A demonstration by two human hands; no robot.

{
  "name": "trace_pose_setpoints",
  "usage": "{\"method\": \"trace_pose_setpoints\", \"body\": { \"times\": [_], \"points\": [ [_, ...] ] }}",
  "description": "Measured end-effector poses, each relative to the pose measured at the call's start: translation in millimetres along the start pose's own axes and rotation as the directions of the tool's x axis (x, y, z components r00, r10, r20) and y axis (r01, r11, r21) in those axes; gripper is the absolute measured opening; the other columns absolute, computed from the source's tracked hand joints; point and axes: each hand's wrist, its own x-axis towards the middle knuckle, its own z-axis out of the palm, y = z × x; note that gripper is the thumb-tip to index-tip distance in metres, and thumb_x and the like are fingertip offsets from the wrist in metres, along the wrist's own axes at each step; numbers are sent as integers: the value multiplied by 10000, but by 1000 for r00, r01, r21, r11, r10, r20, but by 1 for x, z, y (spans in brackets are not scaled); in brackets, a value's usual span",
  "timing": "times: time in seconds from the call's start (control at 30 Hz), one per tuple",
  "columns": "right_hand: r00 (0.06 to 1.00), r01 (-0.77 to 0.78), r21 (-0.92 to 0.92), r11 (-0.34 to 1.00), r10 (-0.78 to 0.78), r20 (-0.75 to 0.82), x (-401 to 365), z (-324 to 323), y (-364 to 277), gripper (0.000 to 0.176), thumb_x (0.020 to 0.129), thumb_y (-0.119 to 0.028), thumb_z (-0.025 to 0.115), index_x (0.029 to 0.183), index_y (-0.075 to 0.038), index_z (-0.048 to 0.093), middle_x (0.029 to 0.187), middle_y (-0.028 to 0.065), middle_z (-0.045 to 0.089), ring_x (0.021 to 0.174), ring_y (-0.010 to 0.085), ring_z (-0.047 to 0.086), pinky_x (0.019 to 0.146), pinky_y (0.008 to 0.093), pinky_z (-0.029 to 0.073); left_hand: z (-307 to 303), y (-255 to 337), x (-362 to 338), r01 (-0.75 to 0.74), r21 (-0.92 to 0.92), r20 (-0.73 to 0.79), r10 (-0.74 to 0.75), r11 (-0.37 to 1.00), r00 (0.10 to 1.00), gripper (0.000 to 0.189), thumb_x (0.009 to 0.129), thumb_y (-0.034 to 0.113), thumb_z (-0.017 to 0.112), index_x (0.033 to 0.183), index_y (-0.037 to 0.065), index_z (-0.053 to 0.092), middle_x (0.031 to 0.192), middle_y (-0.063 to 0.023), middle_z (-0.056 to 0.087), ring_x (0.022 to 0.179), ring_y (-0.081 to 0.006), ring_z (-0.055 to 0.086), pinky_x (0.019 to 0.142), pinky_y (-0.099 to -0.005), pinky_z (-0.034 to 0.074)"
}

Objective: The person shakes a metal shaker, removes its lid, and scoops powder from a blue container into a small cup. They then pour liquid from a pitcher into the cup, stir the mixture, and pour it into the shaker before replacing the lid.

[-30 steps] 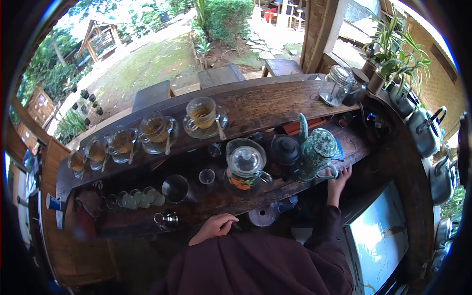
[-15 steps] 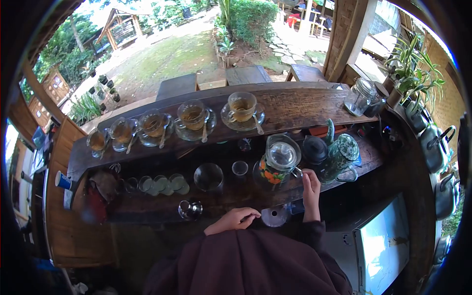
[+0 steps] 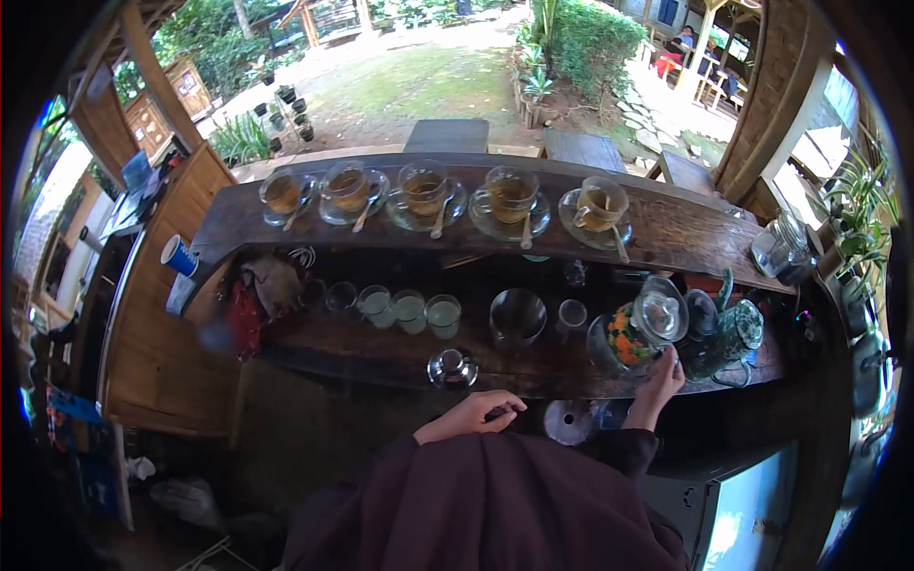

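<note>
My right hand has its fingers closed round the handle of a glass pitcher with an orange flower pattern and a clear lid. The pitcher stands on the lower counter, beside a green speckled kettle. My left hand hangs in front of my body with loosely curled fingers, a gap by the thumb and nothing visible in it. Nearest to it is a shiny metal pot. Several glass cups of brown drink stand on saucers with spoons along the upper counter.
Small glasses of cloudy liquid, a large empty glass and a small glass are on the lower counter. A glass jar stands at the upper right, a blue paper cup at the left. People sit far off outside.
The view has swung left, so the counter and its objects appear farther right. My left hand's fingers have loosened a little. My right hand remains at the pitcher handle.
</note>
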Motion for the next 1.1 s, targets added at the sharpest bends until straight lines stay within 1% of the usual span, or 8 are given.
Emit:
{"method": "trace_pose_setpoints", "body": {
  "times": [0.17,0.3,0.47,0.67,0.77,0.83,0.9,1.1],
  "points": [
    [995,95,-94,991,-95,0,-20,-12,-29,275,880,-165,622,636,-70,538,490,-89,362,425,-3,284,418,201,163,-2,-10,0,-165,-36,16,166,986,986,236,894,113,559,1106,11,582,1121,-95,586,991,-180,575,886,-315,451],
    [998,69,-13,998,-69,-2,-35,-20,-52,270,873,-154,630,632,-69,542,488,-87,365,421,-4,276,415,206,148,-7,-1,10,-134,-116,126,149,984,981,306,892,144,569,1174,26,554,1193,-95,554,1039,-189,561,902,-328,446],
    [999,44,-83,996,-43,7,-63,-1,-86,252,865,-129,633,632,-62,564,496,-83,388,422,-2,278,415,216,147,1,14,30,-152,-115,213,174,982,961,574,903,177,565,1399,56,304,1403,-119,357,1258,-250,413,1015,-387,364],
    [997,6,-234,972,11,71,-87,24,-98,340,863,-151,645,573,-118,470,491,-83,357,409,12,253,406,226,153,15,7,44,-133,-305,144,184,943,972,715,921,255,548,1459,50,124,1478,-150,231,1329,-246,306,1048,-392,314],
    [993,-22,-253,967,50,107,-97,36,-103,265,846,-133,665,617,-76,544,512,-90,394,423,-3,265,411,215,159,16,-4,42,-108,-345,221,192,933,956,700,936,151,498,1472,78,54,1513,-125,158,1361,-242,262,1068,-394,285],
    [968,-65,-260,963,124,218,-103,43,-109,119,805,-97,709,782,15,674,638,-51,577,534,-10,415,482,173,265,14,-8,40,-120,-345,238,211,931,948,684,945,153,474,1472,75,46,1514,-129,149,1367,-246,249,1073,-393,272],
    [966,-79,-330,941,154,209,-106,53,-116,161,790,-131,731,750,12,668,649,-41,598,551,-5,437,496,173,292,16,-17,38,-131,-350,249,227,927,942,668,954,156,450,1472,72,37,1515,-134,140,1374,-250,236,1077,-392,260],
    [934,4,-586,810,206,292,-103,71,-126,268,776,-190,754,633,-25,598,578,-77,508,538,-8,379,470,187,255,26,-36,36,-84,-718,185,305,691,934,720,942,226,471,1474,89,6,1514,-162,99,1389,-276,187,1113,-393,160]
  ]
}}
